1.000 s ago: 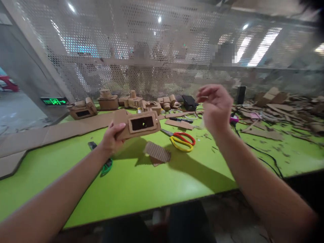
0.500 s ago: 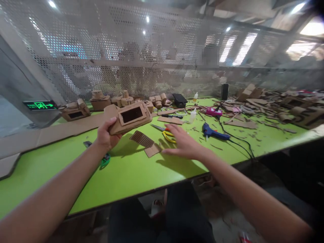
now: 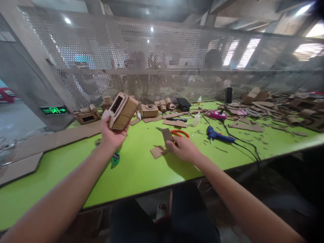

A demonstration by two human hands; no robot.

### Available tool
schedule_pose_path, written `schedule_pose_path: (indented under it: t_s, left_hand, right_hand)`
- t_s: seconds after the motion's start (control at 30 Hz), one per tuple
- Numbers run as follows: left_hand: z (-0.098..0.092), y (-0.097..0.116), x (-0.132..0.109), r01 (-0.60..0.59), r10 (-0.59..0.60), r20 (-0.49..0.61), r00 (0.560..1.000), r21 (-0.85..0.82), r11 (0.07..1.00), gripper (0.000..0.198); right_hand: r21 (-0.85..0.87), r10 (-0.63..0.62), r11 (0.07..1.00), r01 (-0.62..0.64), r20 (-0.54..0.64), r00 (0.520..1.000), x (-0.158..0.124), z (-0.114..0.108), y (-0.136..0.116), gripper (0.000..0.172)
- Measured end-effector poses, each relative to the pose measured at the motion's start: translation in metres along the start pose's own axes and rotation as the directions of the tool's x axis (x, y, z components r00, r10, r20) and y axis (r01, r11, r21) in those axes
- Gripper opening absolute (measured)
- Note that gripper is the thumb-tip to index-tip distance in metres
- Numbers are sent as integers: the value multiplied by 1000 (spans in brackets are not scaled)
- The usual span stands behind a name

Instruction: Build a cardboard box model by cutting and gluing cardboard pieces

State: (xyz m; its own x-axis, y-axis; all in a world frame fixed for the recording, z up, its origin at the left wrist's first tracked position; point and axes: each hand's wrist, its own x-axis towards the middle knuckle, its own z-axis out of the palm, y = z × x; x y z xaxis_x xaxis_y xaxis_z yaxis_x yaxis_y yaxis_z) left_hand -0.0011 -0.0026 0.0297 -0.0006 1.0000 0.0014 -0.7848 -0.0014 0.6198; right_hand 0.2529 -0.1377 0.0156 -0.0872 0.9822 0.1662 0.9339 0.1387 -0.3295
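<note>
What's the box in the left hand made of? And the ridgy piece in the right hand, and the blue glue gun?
Box: probably cardboard, unpainted; its plain brown sides suggest it.
Ridgy piece: looks like corrugated cardboard, dull brown; parallel ridges show.
Blue glue gun: likely plastic, smooth, from its even blue colour and moulded-looking shape, though I can't be sure.

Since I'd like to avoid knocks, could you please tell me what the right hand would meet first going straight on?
Beyond the ribbed cardboard it holds, the right hand would probably meet the scissors' blades first, though depth is hard to judge.
</note>
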Motion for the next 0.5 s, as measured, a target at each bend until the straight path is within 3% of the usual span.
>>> schedule_pose_path:
  t_s: [0.07, 0.17, 0.3, 0.4, 0.5]
  left_hand:
    - [-1, 2, 0, 21, -21, 18, 1000, 1, 1000, 42]
    - [-3, 3, -4, 62, -64, 77, 995, 36, 997, 38]
    - [-2, 0, -10, 90, -114, 154, 981, 158, 983, 32]
    - [3, -6, -16, 138, -179, 172, 969, 228, 964, 31]
    - [10, -12, -24, 186, -225, 154, 962, 232, 955, 33]
  right_hand:
    - [58, -3, 998, 1, 47, 999, 3, 2, -3, 40]
    - [94, -26, 995, 18, 82, 996, 10, 10, -21, 31]
    - [20, 51, 999, -50, -75, 996, 9, 14, -36, 30]
    - [-15, 121, 992, -128, -232, 965, -18, 1, -15, 34]
    - [-18, 253, 958, -287, -420, 872, -78, -26, 35, 40]
